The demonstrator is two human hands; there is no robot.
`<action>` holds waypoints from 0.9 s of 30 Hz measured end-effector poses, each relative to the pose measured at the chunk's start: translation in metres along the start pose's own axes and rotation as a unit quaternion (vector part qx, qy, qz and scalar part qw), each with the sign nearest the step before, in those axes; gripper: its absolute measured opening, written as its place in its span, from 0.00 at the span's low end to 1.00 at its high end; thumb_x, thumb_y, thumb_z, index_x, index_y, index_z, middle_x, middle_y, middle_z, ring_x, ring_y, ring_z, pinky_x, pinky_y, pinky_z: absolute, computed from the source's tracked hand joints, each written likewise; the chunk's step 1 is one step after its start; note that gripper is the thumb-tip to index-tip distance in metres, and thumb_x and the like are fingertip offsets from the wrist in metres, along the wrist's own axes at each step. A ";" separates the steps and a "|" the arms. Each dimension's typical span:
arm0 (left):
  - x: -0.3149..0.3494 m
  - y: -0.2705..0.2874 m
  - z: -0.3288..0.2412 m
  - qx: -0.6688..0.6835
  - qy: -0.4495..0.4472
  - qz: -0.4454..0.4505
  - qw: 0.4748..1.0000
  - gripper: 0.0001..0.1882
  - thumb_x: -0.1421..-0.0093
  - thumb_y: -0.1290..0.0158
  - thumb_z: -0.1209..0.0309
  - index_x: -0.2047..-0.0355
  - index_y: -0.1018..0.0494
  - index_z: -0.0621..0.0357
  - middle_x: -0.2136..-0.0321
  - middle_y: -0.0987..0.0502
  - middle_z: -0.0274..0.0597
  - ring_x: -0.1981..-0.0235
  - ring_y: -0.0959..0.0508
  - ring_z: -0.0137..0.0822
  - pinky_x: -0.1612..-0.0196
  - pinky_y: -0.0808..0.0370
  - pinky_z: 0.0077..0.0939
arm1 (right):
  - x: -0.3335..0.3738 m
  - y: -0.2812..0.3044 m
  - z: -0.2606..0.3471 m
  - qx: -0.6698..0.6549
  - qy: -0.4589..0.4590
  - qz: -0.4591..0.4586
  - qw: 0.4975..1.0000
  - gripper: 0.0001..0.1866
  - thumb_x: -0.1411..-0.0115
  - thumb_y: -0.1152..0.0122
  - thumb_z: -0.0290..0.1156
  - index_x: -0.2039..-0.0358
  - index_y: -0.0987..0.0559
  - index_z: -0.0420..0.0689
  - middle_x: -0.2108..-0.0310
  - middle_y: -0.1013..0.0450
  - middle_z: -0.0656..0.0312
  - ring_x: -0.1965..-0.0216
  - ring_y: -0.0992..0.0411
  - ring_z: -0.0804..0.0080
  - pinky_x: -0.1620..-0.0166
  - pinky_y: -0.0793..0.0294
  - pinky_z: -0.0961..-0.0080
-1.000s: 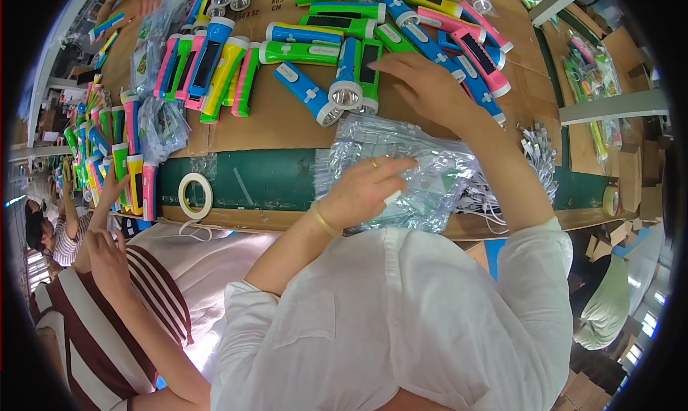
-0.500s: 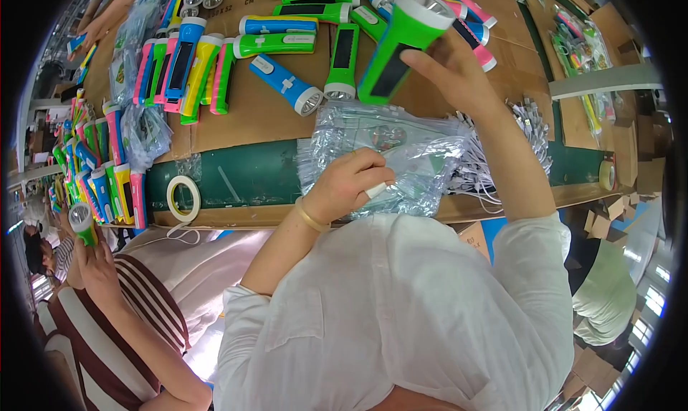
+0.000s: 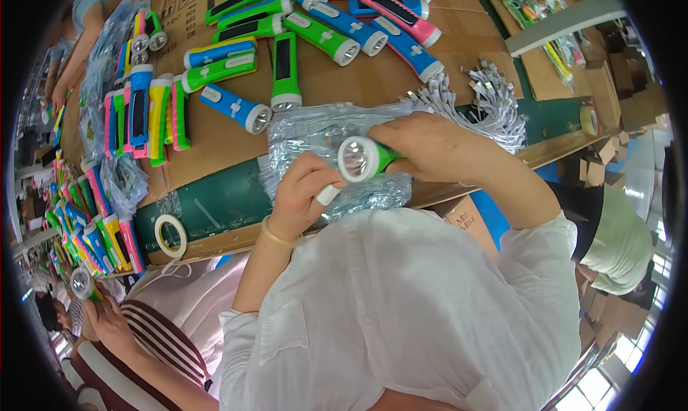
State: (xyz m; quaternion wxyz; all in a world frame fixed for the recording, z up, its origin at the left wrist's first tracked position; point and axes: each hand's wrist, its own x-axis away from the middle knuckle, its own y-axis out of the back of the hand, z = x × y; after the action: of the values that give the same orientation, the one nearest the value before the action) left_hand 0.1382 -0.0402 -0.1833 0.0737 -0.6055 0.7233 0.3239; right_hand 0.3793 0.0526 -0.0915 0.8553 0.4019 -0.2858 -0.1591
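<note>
Right hand [image 3: 433, 147] pinches torch [image 3: 360, 160] by green body, thumb and fingers on opposite sides just behind white head; lens points toward left hand [image 3: 299, 196]. Left fingers curled near lens rim; whether pinching white piece [image 3: 327, 194], cannot tell. Torch above plastic bags [image 3: 287, 142] at tabletop's [image 3: 204, 185] near edge. Best handling: firm body hold, fingertips off lens, bags unsnagged.

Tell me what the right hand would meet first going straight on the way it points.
Probably the left hand, just past the flashlight in the right hand; depth is unclear.
</note>
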 end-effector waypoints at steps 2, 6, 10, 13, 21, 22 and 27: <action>0.002 0.001 -0.005 -0.003 0.001 0.033 0.999 0.10 0.52 0.36 0.80 0.68 0.21 0.59 0.70 0.31 0.41 0.68 0.29 0.41 0.66 0.30 0.30 | -0.003 -0.015 0.005 0.061 0.012 -0.005 0.998 0.19 0.44 0.34 0.30 0.53 0.26 0.44 0.60 0.23 0.54 0.57 0.23 0.53 0.53 0.26 0.60; -0.002 -0.009 -0.003 0.001 -0.008 0.059 0.998 0.10 0.52 0.36 0.80 0.69 0.23 0.61 0.70 0.32 0.42 0.68 0.30 0.42 0.66 0.30 0.32 | -0.014 -0.072 0.019 0.166 0.042 -0.041 0.984 0.17 0.45 0.36 0.30 0.55 0.25 0.45 0.60 0.25 0.58 0.54 0.25 0.57 0.52 0.27 0.62; 0.006 -0.008 0.010 -0.057 0.062 -0.020 0.996 0.08 0.46 0.37 0.78 0.66 0.25 0.61 0.69 0.31 0.43 0.68 0.28 0.41 0.64 0.29 0.30 | -0.006 -0.069 -0.011 -0.004 0.055 -0.163 0.985 0.18 0.45 0.32 0.33 0.55 0.24 0.47 0.59 0.26 0.58 0.54 0.26 0.55 0.52 0.25 0.61; 0.013 -0.005 0.017 -0.082 0.071 -0.045 0.993 0.07 0.43 0.39 0.78 0.65 0.25 0.61 0.66 0.28 0.45 0.66 0.26 0.41 0.61 0.27 0.29 | 0.036 -0.054 -0.046 0.016 -0.098 -0.327 0.940 0.13 0.44 0.31 0.36 0.60 0.19 0.44 0.61 0.23 0.58 0.59 0.23 0.54 0.58 0.23 0.61; 0.008 -0.012 0.018 -0.062 0.097 -0.060 0.991 0.06 0.43 0.41 0.79 0.65 0.26 0.62 0.64 0.26 0.46 0.65 0.25 0.43 0.59 0.27 0.29 | 0.129 -0.071 -0.094 0.088 -0.434 -0.214 0.871 0.10 0.42 0.32 0.35 0.65 0.17 0.42 0.67 0.20 0.52 0.65 0.21 0.53 0.60 0.23 0.61; 0.008 -0.011 0.018 -0.065 0.092 -0.056 0.992 0.06 0.43 0.42 0.79 0.65 0.26 0.62 0.64 0.25 0.46 0.65 0.25 0.43 0.59 0.27 0.29 | 0.129 -0.072 -0.096 0.073 -0.392 -0.260 0.879 0.09 0.41 0.33 0.33 0.65 0.17 0.41 0.68 0.20 0.51 0.68 0.21 0.54 0.61 0.23 0.62; 0.009 -0.004 0.016 -0.081 0.062 -0.023 0.995 0.08 0.43 0.40 0.79 0.64 0.26 0.62 0.61 0.25 0.47 0.61 0.24 0.44 0.57 0.25 0.31 | 0.133 -0.018 -0.084 -0.356 -0.211 -0.445 0.794 0.07 0.29 0.48 0.32 0.57 0.26 0.43 0.71 0.25 0.66 0.77 0.35 0.88 0.76 0.40 0.89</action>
State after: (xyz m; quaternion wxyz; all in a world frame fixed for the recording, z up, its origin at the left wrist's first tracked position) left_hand 0.1351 -0.0387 -0.2019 -0.0131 -0.6448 0.6835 0.3419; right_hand 0.5347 0.0250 -0.1008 0.6911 0.1087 -0.1721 -0.6935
